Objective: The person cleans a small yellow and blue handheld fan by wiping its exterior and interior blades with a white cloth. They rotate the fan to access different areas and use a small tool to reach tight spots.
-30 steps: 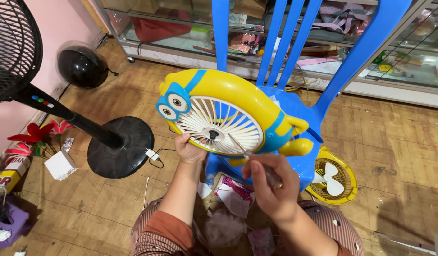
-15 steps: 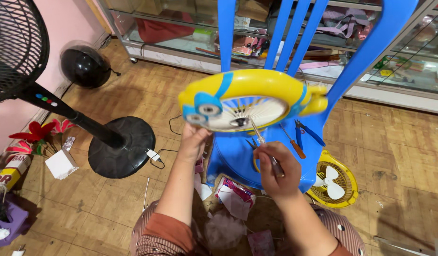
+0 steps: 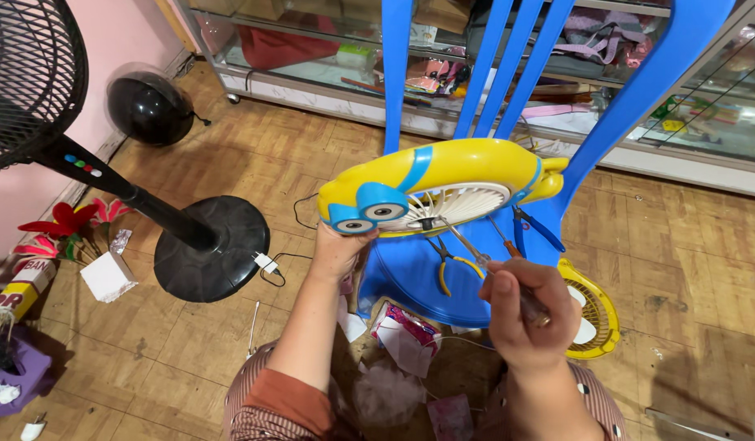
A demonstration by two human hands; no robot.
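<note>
One yellow toy fan (image 3: 443,184) tilts above the blue chair (image 3: 418,273) seat's front edge. The left hand (image 3: 338,249) clasps its lower rim; the right hand (image 3: 529,314) is closed around one screwdriver (image 3: 475,249) touching the grille. Two pliers (image 3: 447,265) lie on the seat.

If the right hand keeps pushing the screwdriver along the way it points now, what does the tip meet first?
Probably the hub of the white grille on the yellow fan; the screwdriver in the right hand angles up-left toward it. The tip looks at or just short of it; depth is unclear.
</note>
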